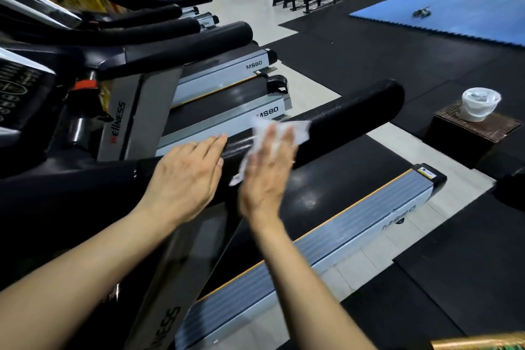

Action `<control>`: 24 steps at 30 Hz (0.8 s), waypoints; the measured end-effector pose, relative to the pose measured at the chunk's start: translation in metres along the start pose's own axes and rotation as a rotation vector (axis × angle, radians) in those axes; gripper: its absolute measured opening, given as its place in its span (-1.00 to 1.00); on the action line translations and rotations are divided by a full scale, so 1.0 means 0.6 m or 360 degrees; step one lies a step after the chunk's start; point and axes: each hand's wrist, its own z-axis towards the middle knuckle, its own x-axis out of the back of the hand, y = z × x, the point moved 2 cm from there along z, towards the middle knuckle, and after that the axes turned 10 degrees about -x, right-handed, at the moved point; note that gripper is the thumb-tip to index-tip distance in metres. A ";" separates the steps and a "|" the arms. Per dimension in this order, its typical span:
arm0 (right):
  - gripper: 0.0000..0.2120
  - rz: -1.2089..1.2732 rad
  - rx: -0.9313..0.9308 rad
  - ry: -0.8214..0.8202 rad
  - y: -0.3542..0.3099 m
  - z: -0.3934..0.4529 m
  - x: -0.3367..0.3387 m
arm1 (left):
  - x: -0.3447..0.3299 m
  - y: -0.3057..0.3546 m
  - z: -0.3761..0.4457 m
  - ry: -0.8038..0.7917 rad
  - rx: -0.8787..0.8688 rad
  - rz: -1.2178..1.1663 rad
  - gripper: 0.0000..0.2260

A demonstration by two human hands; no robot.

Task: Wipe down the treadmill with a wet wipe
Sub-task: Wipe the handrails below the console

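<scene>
The nearest treadmill's black padded handrail (355, 111) runs from lower left to upper right across the view. My left hand (187, 176) rests flat on the rail with straight fingers. Just to its right, my right hand (268, 170) presses a white wet wipe (284, 129) against the rail with straight fingers; the hand and wipe look blurred. The wipe sticks out beyond the fingertips and below the palm. Below the rail lie the treadmill's black belt (341, 179) and grey side rail (369, 224).
More treadmills (221, 71) stand in a row to the left. A white tub of wipes (480, 104) sits on a dark box (468, 136) at the right. A blue mat (454, 14) lies further back, and weight racks line the far wall.
</scene>
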 end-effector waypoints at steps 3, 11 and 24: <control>-0.50 -0.0075 0.0483 -0.0114 -0.056 -0.088 -0.021 | 0.019 -0.030 -0.043 -0.0018 0.0028 0.0050 -0.65; -0.43 0.0058 -0.0303 0.0316 -0.019 -0.029 -0.024 | 0.052 -0.128 -0.195 0.0124 0.0119 0.0314 -0.58; -0.43 0.0273 -0.0620 0.0355 0.002 -0.110 -0.039 | 0.053 -0.143 -0.223 0.0177 0.0033 0.0202 -0.54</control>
